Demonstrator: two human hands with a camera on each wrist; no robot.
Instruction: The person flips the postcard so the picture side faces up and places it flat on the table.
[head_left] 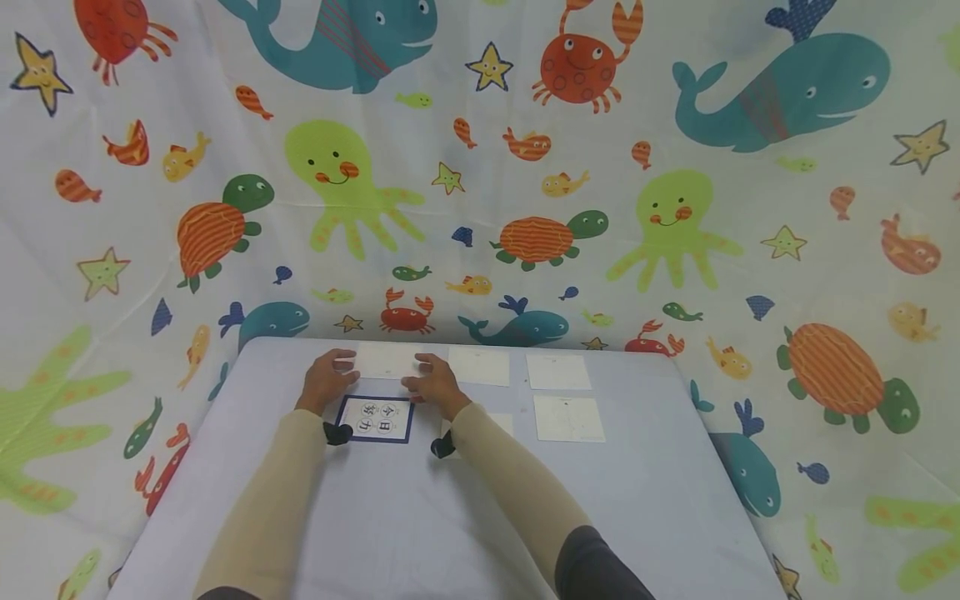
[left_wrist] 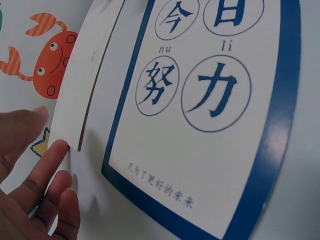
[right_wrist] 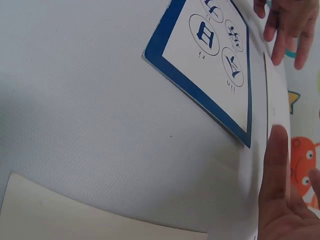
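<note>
A white card (head_left: pixel 386 360) lies at the back left of the table, between both hands. My left hand (head_left: pixel 326 381) is at its left end; in the left wrist view one fingertip (left_wrist: pixel 60 146) is at the card's corner, with the thumb apart from it. At the right end is my right hand (head_left: pixel 437 385), its extended finger (right_wrist: pixel 276 150) at the card's edge in the right wrist view. Just in front lies a blue-bordered card (head_left: pixel 375 418), face up, with circled Chinese characters. Neither hand visibly pinches a card.
More white cards lie to the right: two in the back row (head_left: pixel 478 367), (head_left: pixel 558 372), one in front (head_left: pixel 568 418), and one partly hidden by the right forearm (head_left: pixel 495 423). The white table (head_left: pixel 637 500) meets a sea-animal curtain (head_left: pixel 450 233) behind.
</note>
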